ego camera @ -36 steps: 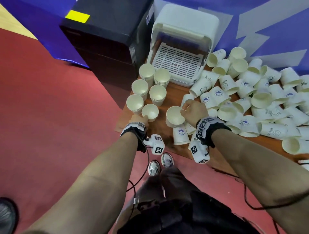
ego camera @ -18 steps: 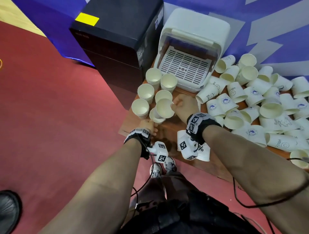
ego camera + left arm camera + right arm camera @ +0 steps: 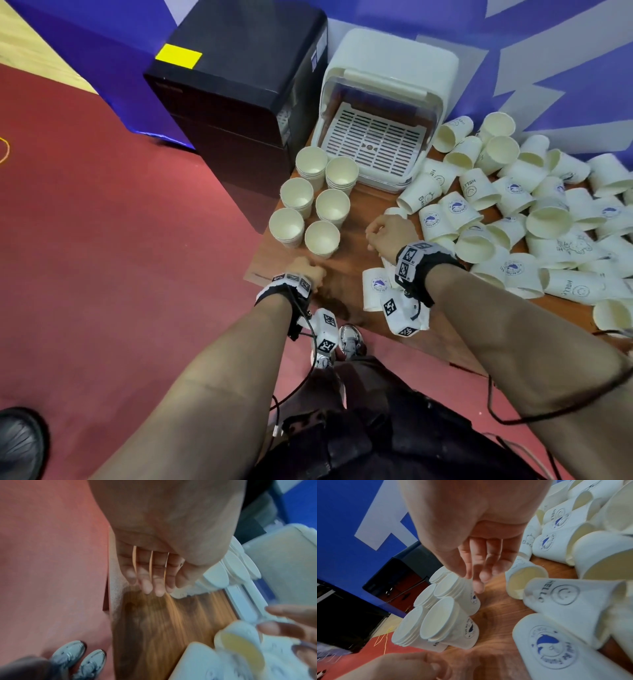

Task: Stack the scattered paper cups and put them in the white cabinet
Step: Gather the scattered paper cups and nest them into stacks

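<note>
Dim indoor light, soft shadows, blurred wrist views, fisheye-bent edges

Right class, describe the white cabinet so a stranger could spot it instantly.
Start at the wooden table by the blue wall. At its back left corner, beside the black box, stands the white cabinet. Alone there, it has an open front and a slotted tray.

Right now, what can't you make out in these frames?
- Cup counts: stacks show only top rims in the head view; nested cups hidden.
- Left hand fingers: hidden behind the knuckles in the head view; left wrist view is motion-blurred.
- Loose cups: pile cut off by the head view's right edge.
- Cabinet interior: only the slotted tray shows; the hood covers the back.
</note>
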Demonstrator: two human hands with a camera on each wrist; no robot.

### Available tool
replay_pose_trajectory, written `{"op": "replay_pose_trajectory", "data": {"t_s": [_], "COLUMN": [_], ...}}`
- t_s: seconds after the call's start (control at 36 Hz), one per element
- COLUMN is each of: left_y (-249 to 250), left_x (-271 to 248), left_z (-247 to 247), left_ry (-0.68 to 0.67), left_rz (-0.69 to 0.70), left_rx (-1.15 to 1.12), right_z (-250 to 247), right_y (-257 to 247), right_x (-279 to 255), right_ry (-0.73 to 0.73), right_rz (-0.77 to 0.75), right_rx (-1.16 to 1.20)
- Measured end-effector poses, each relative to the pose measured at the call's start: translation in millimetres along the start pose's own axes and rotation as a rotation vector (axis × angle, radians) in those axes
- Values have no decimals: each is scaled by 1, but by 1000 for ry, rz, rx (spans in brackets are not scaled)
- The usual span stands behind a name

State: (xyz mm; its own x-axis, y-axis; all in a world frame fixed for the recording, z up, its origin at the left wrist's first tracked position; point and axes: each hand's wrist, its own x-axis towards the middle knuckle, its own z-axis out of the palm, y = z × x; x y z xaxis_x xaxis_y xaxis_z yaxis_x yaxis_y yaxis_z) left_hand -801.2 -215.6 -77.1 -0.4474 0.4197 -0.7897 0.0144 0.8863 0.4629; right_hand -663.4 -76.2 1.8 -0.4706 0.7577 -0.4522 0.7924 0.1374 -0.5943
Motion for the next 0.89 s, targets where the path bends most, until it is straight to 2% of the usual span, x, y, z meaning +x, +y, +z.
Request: {"op": "replay_pose_trajectory", "data": {"t_s": [0.08, 0.25, 0.33, 0.44, 0.58, 0.72, 0.89], "left_y": [15, 61, 89, 126, 158, 176, 207], "left_x": [-21, -58, -67, -87, -112, -129, -149], "left_z": [7, 38, 58, 87, 133, 198, 286], "left_ry": [-8, -10, -22, -14, -33, 26, 74], "left_rz": [174, 448, 513, 604, 714, 812, 822], "left_rx": [353, 712, 800, 878, 957, 1029, 1085], "right_z": [-10, -39, -59, -93, -130, -161, -208], "right_y": [20, 80, 119, 172, 224, 269, 347], "right_x": [-11, -49, -74, -105, -133, -152, -180], "right_ry": [50, 174, 262, 264, 346, 369, 403], "right_rz": [37, 153, 234, 327, 420, 367, 318], "right_rx": [-40, -117, -129, -76, -67, -135, -123]}}
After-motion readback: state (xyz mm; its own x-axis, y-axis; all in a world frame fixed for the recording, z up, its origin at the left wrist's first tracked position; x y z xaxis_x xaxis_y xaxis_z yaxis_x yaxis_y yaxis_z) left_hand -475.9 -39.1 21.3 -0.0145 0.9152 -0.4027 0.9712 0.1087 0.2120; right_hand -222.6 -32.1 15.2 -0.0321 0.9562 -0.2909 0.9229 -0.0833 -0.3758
